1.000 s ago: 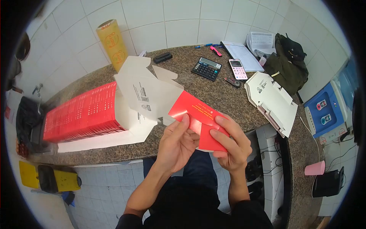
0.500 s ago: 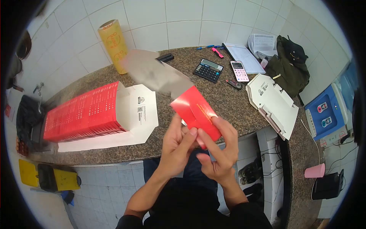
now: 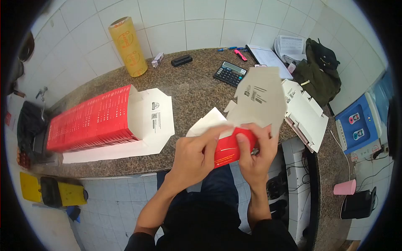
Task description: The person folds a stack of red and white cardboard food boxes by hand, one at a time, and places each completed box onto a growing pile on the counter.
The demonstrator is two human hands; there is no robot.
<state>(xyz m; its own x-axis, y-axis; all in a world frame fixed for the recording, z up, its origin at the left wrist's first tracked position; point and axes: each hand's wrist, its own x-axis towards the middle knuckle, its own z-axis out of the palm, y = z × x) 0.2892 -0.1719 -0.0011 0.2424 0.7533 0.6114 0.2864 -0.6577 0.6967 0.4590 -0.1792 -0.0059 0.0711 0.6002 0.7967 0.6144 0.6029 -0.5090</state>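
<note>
The left hand (image 3: 192, 159) and right hand (image 3: 258, 167), fingers partly curled, grip a flapped red-and-white printed cardboard piece (image 3: 228, 154) over the front edge of the brown speckled granite counter (image 3: 197, 96). Folding seems under way, calling for even finger pressure.

White tiles (image 3: 203, 31) lined the wall behind a speckled brown stone counter (image 3: 197, 92), above a pale tiled floor (image 3: 111, 205)

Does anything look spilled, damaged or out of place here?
Nothing clearly stands out; I see no spill or tear. The pink cup at the right looks tipped, but the lens bends that edge, so it may be upright.
</note>
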